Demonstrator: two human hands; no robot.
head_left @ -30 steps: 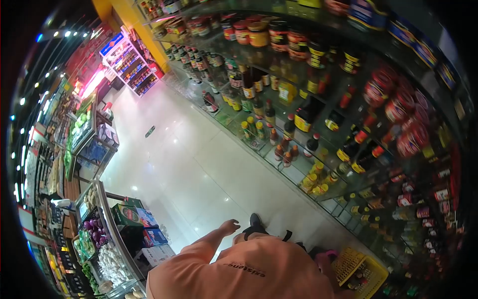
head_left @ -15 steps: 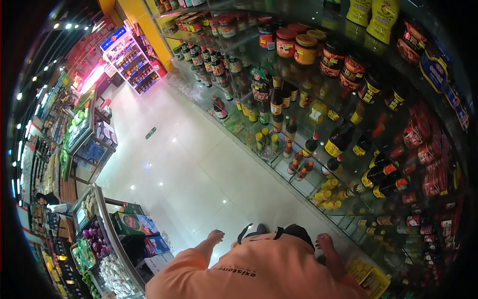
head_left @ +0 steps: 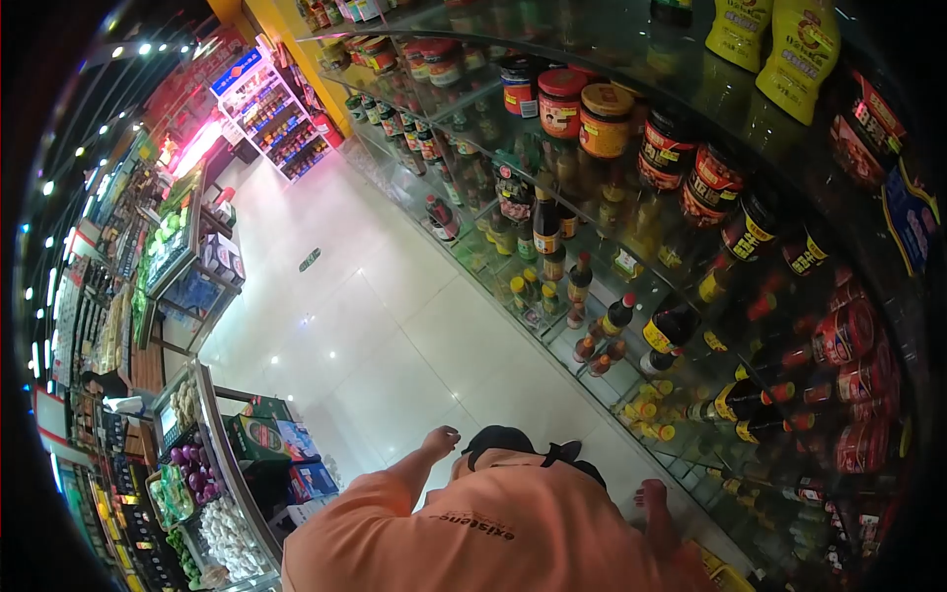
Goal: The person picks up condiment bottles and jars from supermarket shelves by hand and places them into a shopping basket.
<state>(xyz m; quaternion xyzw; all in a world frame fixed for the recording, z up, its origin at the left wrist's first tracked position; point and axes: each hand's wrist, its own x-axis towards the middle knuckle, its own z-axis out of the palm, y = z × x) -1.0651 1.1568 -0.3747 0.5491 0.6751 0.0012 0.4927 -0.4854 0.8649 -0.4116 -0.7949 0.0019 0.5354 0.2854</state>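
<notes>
Showing clearly, unlike a second ago, the right hand (head_left: 651, 495), half-curled like the left hand (head_left: 443, 440), looks empty, so both seem free; a yellow basket (head_left: 728, 572) shows partly beside the right forearm (head_left: 665, 533).

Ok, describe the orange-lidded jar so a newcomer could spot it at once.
Start at the glass shelving on the right of the picture and go to the level below the yellow bottles. The orange-lidded jar stands there between a red-lidded jar and a dark jar; unlike theirs, its lid is orange.
</notes>
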